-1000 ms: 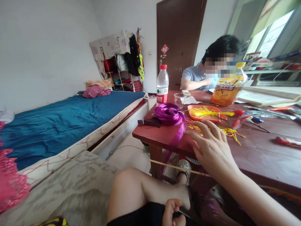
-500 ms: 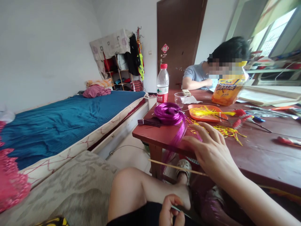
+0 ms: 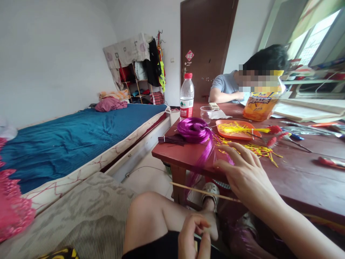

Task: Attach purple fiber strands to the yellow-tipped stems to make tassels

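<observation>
6 o'clock: left hand over knee, fingers pinched together, contents too small to tell | 4 o'clock: right hand spread on counter edge, touching loose purple strands | 11 o'clock beyond: coil mostly wound, seemingly few strands drawn.

White walls close the room, with a dark brown door at the far end. Daylight enters through a window on the right. A low bed with a blue cover lies along the left wall, and a cloth-draped clothes rack stands in the corner. A red-brown wooden table stands on the pale floor.
</observation>
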Available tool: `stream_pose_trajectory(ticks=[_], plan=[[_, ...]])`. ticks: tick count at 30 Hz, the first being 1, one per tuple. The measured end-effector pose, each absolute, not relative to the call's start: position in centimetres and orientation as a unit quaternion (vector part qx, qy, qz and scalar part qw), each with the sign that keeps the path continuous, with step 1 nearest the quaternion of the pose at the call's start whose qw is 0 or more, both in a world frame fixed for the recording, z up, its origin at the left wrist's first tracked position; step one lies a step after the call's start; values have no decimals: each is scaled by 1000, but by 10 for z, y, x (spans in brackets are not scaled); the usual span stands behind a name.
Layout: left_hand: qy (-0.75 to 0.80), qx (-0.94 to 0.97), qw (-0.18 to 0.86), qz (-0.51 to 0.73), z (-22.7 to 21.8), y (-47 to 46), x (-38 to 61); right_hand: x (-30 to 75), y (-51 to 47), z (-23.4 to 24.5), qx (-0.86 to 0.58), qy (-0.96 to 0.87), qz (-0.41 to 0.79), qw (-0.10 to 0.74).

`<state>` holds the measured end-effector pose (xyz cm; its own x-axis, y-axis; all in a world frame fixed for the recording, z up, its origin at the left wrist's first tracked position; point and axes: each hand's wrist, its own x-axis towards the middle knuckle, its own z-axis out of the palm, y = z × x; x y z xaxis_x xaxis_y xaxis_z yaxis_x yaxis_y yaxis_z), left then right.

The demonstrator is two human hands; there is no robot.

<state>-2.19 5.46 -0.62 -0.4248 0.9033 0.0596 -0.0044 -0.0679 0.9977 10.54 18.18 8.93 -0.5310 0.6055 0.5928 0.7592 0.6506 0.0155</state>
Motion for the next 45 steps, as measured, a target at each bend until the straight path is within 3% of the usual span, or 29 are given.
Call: stream_pose_trajectory(ticks=[3,5,17,26,37,42,45], plan=[[582,477,242,612,26,69,-24,106,182,87,-391,-861,-141,293],[578,521,220,589,43,79,-25,107,182,84,-389,-858,-141,304],[574,539,257,560,44,89,-27,106,197,85,-462,-820,-186,282],[591,557,242,531,52,92,-32,105,189,86,-399,-870,-128,259],[687,578,219,381,53,106,-22,118,171,75,-386,-868,-101,295],[689,562,249,383,49,85,-33,115,174,77,-394,-861,-96,305],[596,536,387,456,62,80,-33,121,161,79,-390,-844,-53,365]])
